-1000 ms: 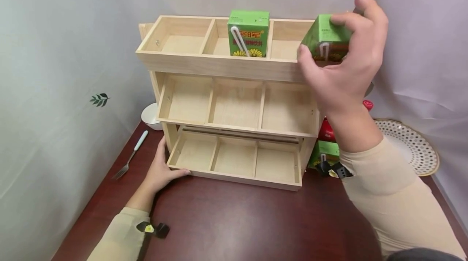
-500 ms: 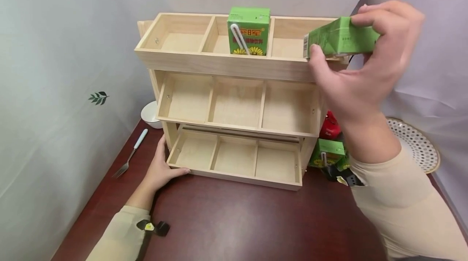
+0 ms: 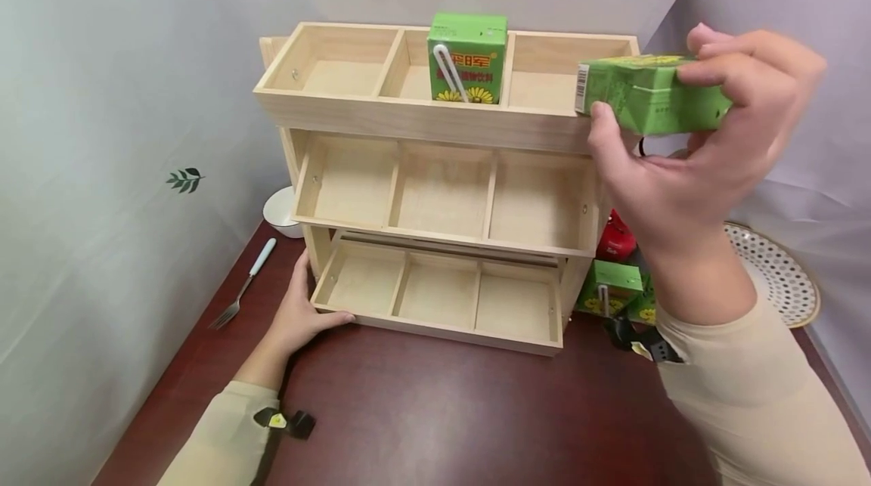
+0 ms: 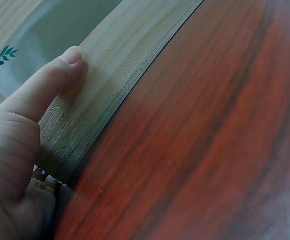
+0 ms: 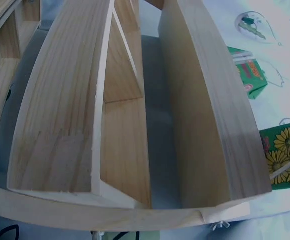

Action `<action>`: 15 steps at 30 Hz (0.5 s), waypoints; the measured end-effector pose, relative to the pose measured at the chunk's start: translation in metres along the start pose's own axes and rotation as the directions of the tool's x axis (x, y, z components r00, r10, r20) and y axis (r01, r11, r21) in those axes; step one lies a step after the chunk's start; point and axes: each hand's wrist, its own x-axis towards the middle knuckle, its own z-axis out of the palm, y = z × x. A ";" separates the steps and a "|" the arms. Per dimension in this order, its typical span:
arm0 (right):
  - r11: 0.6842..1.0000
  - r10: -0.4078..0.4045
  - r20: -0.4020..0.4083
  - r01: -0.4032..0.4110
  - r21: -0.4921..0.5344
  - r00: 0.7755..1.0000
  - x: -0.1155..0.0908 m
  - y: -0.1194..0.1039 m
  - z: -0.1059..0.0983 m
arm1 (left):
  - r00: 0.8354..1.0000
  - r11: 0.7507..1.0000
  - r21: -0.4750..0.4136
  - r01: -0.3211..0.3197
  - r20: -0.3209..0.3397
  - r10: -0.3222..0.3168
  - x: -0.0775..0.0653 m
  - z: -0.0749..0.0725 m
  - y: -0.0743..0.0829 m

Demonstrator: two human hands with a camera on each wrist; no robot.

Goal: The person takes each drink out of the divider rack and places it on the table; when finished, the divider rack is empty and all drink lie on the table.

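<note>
At the right end of the top tier, my right hand [image 3: 721, 123] holds a green drink carton [image 3: 653, 97] between thumb and fingers. The carton is turned on its side, overlapping the right compartment's corner in the head view. In the right wrist view the same carton [image 5: 285, 152] shows its yellow flowers at the right edge. My left hand [image 3: 302, 316] grips the lower left corner of the three-tier wooden rack [image 3: 422, 119], its thumb [image 4: 60, 75] along the bottom tray's front board. A second green carton [image 3: 468, 59] with a straw stands upright in the top middle compartment.
More green cartons [image 3: 612, 286] and a red item [image 3: 615, 236] stand right of the rack, near a dotted plate [image 3: 776, 274]. On the left are a white bowl [image 3: 280, 212] and a fork [image 3: 245, 282] on the dark red table [image 3: 422, 410].
My right hand has moved right and slightly down with its carton, turning it from upright onto its side. The left hand stays at the rack's corner.
</note>
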 end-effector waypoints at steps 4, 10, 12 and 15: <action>1.000 0.007 -0.032 -0.007 0.015 0.999 0.003 0.000 -0.006 | 1.000 1.000 0.003 0.010 0.000 -0.010 0.000 0.001 0.002; 0.995 0.048 -0.058 -0.042 0.094 0.997 0.005 -0.005 -0.018 | 1.000 1.000 0.010 0.022 -0.005 -0.022 -0.001 0.001 0.004; 0.989 0.070 -0.066 -0.060 0.138 0.995 0.005 -0.008 -0.021 | 1.000 1.000 0.005 0.021 -0.006 -0.021 -0.001 0.000 0.004; 0.981 0.095 -0.076 -0.081 0.178 0.993 0.004 -0.011 -0.028 | 1.000 1.000 -0.006 0.022 -0.001 -0.022 -0.001 0.001 0.003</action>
